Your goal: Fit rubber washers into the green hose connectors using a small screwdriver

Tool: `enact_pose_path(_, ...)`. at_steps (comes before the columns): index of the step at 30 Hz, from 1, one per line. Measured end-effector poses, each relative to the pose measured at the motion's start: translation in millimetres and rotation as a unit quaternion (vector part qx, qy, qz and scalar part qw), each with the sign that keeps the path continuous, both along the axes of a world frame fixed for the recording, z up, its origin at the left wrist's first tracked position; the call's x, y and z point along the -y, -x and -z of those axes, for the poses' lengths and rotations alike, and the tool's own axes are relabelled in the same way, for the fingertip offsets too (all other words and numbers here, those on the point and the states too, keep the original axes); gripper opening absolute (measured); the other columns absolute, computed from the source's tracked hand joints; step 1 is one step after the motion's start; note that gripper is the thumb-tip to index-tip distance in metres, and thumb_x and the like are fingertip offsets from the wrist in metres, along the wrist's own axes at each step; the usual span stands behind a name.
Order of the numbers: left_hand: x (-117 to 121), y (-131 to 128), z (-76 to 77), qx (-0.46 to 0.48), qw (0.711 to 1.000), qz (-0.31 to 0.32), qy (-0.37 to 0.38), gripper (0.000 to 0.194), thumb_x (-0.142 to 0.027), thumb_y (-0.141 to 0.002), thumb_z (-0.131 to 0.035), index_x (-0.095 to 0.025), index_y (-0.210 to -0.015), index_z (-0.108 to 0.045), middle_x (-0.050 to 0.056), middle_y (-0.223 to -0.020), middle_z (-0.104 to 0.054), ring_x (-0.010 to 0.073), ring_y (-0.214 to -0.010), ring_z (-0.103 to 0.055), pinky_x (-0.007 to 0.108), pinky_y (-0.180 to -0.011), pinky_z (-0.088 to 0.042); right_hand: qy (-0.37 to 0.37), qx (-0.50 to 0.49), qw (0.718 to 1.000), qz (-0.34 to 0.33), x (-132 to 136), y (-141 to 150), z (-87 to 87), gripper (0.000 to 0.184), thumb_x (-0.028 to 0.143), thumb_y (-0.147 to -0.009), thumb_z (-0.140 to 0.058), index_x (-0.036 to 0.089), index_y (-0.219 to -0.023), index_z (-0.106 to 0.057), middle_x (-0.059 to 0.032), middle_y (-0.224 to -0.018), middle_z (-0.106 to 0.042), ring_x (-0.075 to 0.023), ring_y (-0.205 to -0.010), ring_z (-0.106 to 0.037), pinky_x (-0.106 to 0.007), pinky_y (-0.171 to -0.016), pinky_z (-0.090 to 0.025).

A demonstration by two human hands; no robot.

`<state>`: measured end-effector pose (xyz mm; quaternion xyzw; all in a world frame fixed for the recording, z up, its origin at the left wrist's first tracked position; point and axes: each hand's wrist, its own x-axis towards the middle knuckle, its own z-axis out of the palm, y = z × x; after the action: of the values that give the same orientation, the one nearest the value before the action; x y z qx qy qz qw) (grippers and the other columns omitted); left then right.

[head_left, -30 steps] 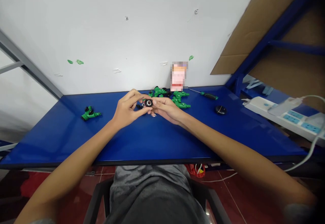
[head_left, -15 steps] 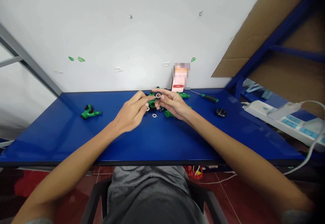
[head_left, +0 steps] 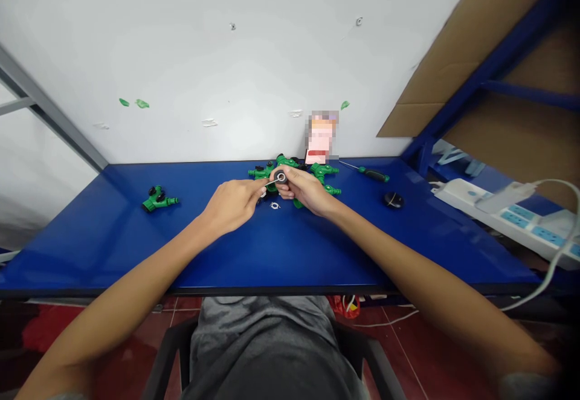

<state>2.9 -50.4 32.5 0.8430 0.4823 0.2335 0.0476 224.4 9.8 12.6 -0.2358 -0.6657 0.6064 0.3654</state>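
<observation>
My right hand [head_left: 310, 191] is closed around a black round part [head_left: 278, 174] with a pale ring inside its opening, which faces me. In my left hand [head_left: 233, 203], the fingers pinch a thin metal tool [head_left: 270, 182] whose tip reaches the ring; its handle end is hidden by the fingers. Several green plastic hose fittings [head_left: 324, 171] with black parts lie just behind and beside both hands, partly covered by them. A small white ring piece [head_left: 275, 205] rests on the blue table [head_left: 281, 255] below my hands.
Off to the left lies a green Y-shaped fitting [head_left: 158, 200]. A screwdriver [head_left: 375, 175] and a small black rounded object [head_left: 393, 200] are at the right. A phone [head_left: 318, 153] leans on the wall. A white power strip [head_left: 521, 216] with a cable runs along the right edge.
The right fingers have folded in around the black round part, which is turned to show its opening. The thin metal tool now points into it. The left hand has moved slightly.
</observation>
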Motion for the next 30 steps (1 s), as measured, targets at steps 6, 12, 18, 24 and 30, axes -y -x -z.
enact_pose_path(6, 5, -3, -2.9, -0.037, 0.998, -0.046, 0.000, 0.033, -0.029, -0.111, -0.047, -0.024, -0.110, -0.079, 0.011, -0.102, -0.083, 0.0302, -0.087, -0.077, 0.034, -0.075, -0.049, -0.054, 0.013, 0.998, -0.015, 1, 2, 6.1, 0.054, 0.077, -0.101, -0.059, 0.024, -0.102, -0.063, 0.0035, -0.078, -0.038, -0.0136, -0.063, -0.031, -0.031, -0.058, -0.025)
enact_pose_path(12, 3, -4, 6.2, -0.023, 0.999, -0.032, -0.007, 0.032, -0.029, -0.112, -0.045, -0.023, -0.114, -0.077, 0.011, -0.101, -0.083, 0.0284, -0.086, -0.076, 0.032, -0.073, -0.047, -0.044, 0.005, 0.999, -0.015, 1, 2, 7.2, 0.054, 0.078, -0.102, -0.058, 0.024, -0.105, -0.062, 0.0039, -0.078, -0.037, -0.0134, -0.062, -0.031, -0.031, -0.058, -0.026)
enact_pose_path(18, 6, -9, 4.3, -0.061, 0.996, -0.056, -0.010, 0.035, -0.031, -0.114, -0.042, -0.021, -0.112, -0.075, 0.012, -0.100, -0.083, 0.0293, -0.086, -0.077, 0.033, -0.071, -0.045, -0.038, -0.008, 0.999, -0.013, 3, 5, 9.8, 0.056, 0.079, -0.101, -0.059, 0.023, -0.105, -0.060, 0.0053, -0.075, -0.036, -0.0130, -0.061, -0.028, -0.030, -0.057, -0.023)
enact_pose_path(24, 13, -13, -3.5, -0.078, 0.994, -0.080, 0.011, 0.035, -0.032, -0.114, -0.041, -0.020, -0.107, -0.074, 0.011, -0.095, -0.082, 0.0279, -0.085, -0.077, 0.033, -0.071, -0.044, -0.044, -0.026, 0.999, -0.014, 6, 8, 10.8, 0.054, 0.075, -0.102, -0.060, 0.022, -0.103, -0.059, 0.0063, -0.074, -0.035, -0.0121, -0.060, -0.027, -0.030, -0.058, -0.021)
enact_pose_path(30, 8, -10, 2.3, 0.006, 0.999, -0.045, 0.020, 0.034, -0.031, -0.112, -0.044, -0.021, -0.093, -0.071, 0.006, -0.084, -0.078, 0.0236, -0.078, -0.071, 0.031, -0.071, -0.039, -0.026, -0.042, 0.999, -0.007, 7, 10, 11.6, 0.052, 0.074, -0.102, -0.061, 0.022, -0.102, -0.061, 0.0067, -0.074, -0.034, -0.0115, -0.058, -0.025, -0.030, -0.058, -0.020)
